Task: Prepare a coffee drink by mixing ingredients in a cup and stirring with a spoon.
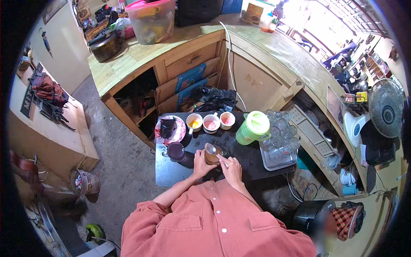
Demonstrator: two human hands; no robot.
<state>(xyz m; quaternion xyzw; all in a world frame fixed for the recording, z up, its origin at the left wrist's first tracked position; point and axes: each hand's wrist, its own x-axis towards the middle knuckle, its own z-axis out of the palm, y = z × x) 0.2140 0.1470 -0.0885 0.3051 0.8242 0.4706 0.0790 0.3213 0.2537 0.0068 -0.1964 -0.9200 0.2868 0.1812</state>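
My left hand point(202, 164) is wrapped around the side of a glass mug point(214, 157) of brown drink on the dark table. In my right hand point(231, 170) is a metal spoon point(210, 148), its bowl over the mug's rim. Left of them stands a second glass mug point(175, 151) with a dark drink. Behind are three white cups, one with yellow contents point(194, 123) and two with pink contents point(211, 124). A pink-patterned plate point(177, 136) holds a dark plastic packet point(168, 128).
A green lidded pitcher point(252, 128) stands right of the cups. Several clear glasses point(282, 128) crowd a clear tray point(279, 160) at the table's right end. A wooden counter point(192, 45) curves around behind, with a black plastic bag point(220, 99) below it.
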